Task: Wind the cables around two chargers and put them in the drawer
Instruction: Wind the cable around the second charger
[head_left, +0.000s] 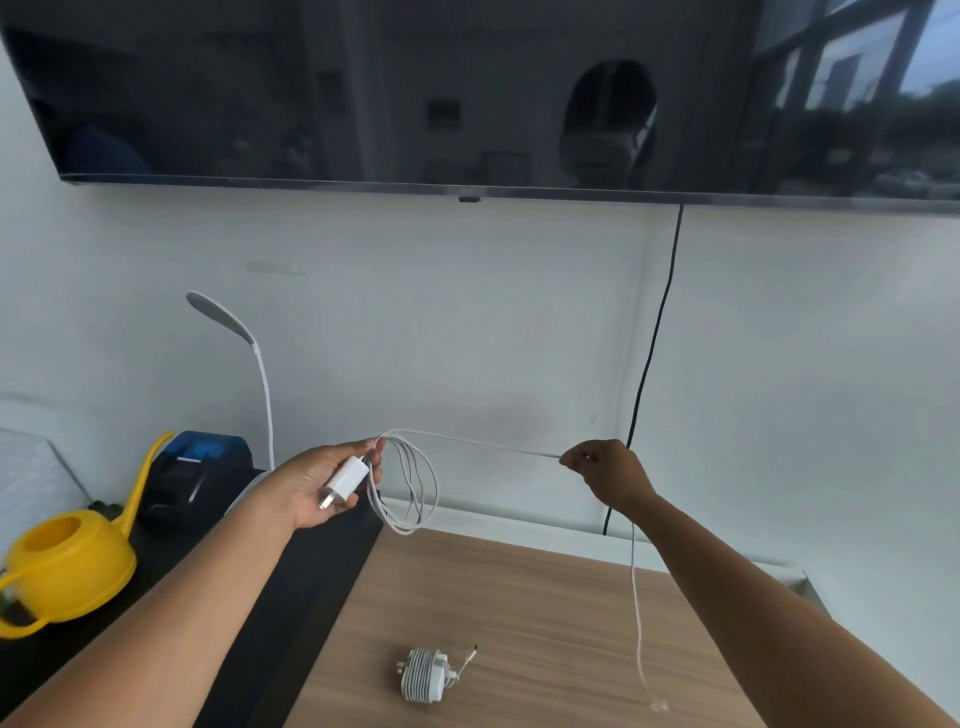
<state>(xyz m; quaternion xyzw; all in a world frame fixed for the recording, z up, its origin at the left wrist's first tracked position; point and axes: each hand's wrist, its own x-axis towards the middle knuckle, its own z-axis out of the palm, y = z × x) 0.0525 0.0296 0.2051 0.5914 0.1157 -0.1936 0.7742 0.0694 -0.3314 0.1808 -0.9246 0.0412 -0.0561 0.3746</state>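
Note:
My left hand holds a white charger above the table's left edge, with several loose loops of its white cable hanging from my fingers. The cable runs taut to the right, where my right hand pinches it; the free end hangs down to the wooden table. A second white charger, with its cable wound tightly around it, lies on the table near the front. No drawer is in view.
A yellow watering can and a blue-and-black device stand on a dark surface at the left. A white gooseneck lamp rises behind them. A wall-mounted TV hangs above, its black cord running down the wall.

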